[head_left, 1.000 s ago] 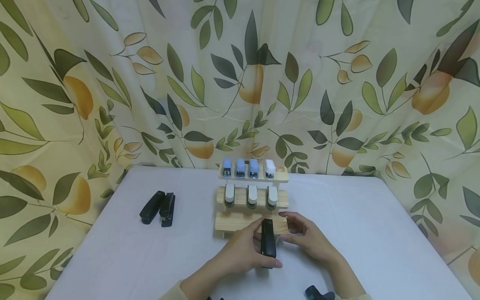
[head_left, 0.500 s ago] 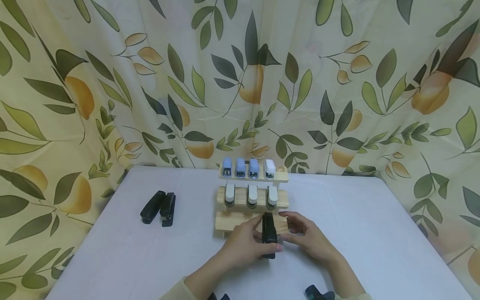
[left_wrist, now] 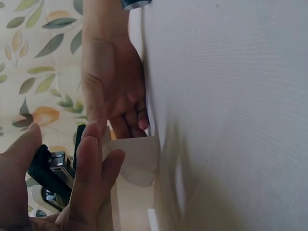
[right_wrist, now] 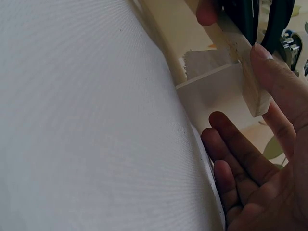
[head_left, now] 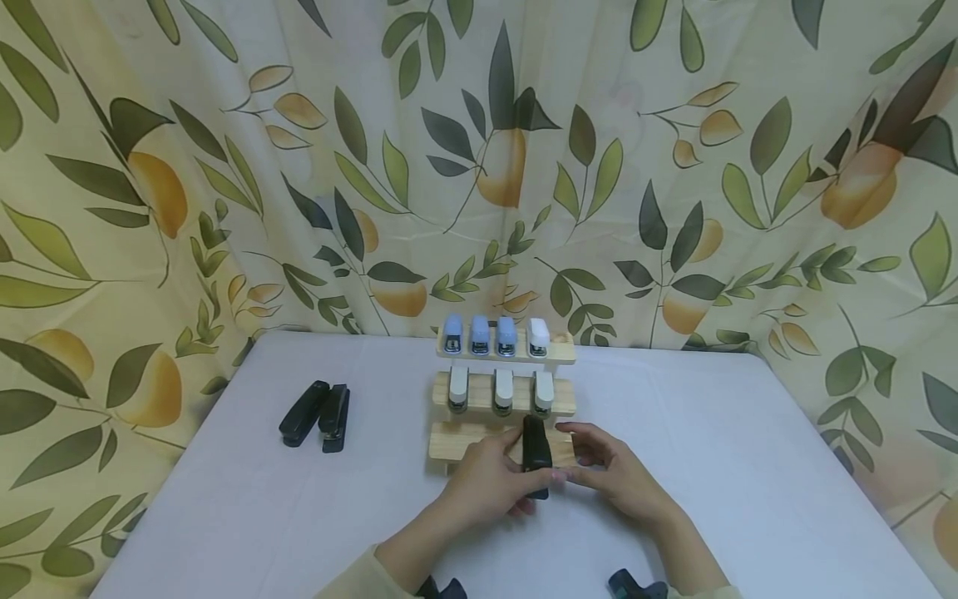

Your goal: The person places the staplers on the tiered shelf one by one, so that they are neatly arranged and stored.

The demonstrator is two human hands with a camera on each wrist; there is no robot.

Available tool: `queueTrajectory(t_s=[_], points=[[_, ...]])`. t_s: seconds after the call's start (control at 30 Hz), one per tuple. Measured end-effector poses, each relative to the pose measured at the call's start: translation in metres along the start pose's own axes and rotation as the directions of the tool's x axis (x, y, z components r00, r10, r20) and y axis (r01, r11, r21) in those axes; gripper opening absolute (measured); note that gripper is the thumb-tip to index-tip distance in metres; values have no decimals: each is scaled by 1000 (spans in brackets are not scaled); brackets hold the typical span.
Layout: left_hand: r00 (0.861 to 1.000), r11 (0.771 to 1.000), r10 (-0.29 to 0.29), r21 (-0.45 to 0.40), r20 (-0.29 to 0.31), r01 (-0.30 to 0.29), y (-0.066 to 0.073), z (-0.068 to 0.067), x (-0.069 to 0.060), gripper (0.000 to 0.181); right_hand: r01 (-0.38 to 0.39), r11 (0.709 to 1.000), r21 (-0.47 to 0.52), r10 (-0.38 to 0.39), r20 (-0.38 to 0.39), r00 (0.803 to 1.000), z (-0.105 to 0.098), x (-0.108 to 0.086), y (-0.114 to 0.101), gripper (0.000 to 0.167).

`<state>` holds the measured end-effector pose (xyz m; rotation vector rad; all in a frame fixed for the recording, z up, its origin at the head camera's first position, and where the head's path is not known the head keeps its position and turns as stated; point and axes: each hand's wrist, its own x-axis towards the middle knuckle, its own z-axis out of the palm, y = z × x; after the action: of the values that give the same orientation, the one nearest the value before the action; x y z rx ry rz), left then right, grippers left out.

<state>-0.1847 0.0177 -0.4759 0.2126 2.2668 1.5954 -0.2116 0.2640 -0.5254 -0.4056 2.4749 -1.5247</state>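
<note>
A three-tier wooden rack [head_left: 458,443] stands on the table. My left hand [head_left: 479,482] holds a black stapler [head_left: 535,445] lengthwise above the right part of the lowest shelf, thumb on one side and fingers on the other. In the left wrist view the stapler [left_wrist: 45,175] shows its metal front between thumb and fingers; whether it touches the wood is hard to tell. My right hand [head_left: 621,478] holds the right end of that shelf between thumb and forefinger. In the right wrist view, the other fingers [right_wrist: 240,149] extend loosely beside the pale support panel [right_wrist: 211,96].
White staplers [head_left: 504,391] line the middle shelf. Blue staplers [head_left: 480,335] and a white one [head_left: 538,338] stand on the top shelf. Two black staplers [head_left: 303,414] lie at the table's left. A patterned curtain [head_left: 479,166] hangs behind the white tabletop [head_left: 674,416].
My left hand has carried the black stapler forward, away from me, until it lies farther over the lowest shelf. The right hand has stayed at the shelf's end.
</note>
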Motion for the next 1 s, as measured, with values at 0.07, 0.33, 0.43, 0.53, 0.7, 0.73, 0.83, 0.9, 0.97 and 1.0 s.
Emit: queueTrajectory(t_s=[0.07, 0.33, 0.43, 0.53, 0.7, 0.73, 0.83, 0.9, 0.97, 1.0], points=[[1000, 1000, 0, 12, -8, 0, 1, 0, 1, 100, -9, 1000, -1, 9, -4, 1000, 0, 0, -1, 61], [1000, 999, -2, 54, -23, 4, 4, 1, 2, 95, 12, 1000, -4, -12, -15, 1000, 0, 1, -1, 58], [1000, 997, -8, 82, -23, 10, 5, 1, 4, 98, -2, 1000, 4, 2, -26, 1000, -1, 2, -1, 59], [1000, 995, -11, 95, -22, 13, 6, 2, 4, 99, -2, 1000, -4, 2, -20, 1000, -2, 2, -1, 59], [1000, 995, -3, 95, -23, 5, 6, 2, 5, 98, -4, 1000, -5, 4, -11, 1000, -2, 2, -1, 58], [1000, 995, 0, 98, -24, 2, 6, 2, 5, 98, -2, 1000, -3, 2, -11, 1000, -2, 2, 0, 57], [1000, 994, 2, 109, -27, 0, 5, 2, 5, 98, -1, 1000, 5, 1, -18, 1000, -2, 2, 1, 57], [1000, 993, -1, 116, -26, 4, 4, 1, 5, 98, 10, 1000, 2, -10, -18, 1000, -1, 1, 2, 57], [1000, 993, -8, 116, -24, 11, 3, 1, 5, 98, -4, 1000, 3, 4, -20, 1000, -1, 1, 1, 58], [1000, 993, -8, 118, -23, 11, 2, 0, 5, 97, -11, 1000, 3, 11, -19, 1000, 0, 0, 1, 58]])
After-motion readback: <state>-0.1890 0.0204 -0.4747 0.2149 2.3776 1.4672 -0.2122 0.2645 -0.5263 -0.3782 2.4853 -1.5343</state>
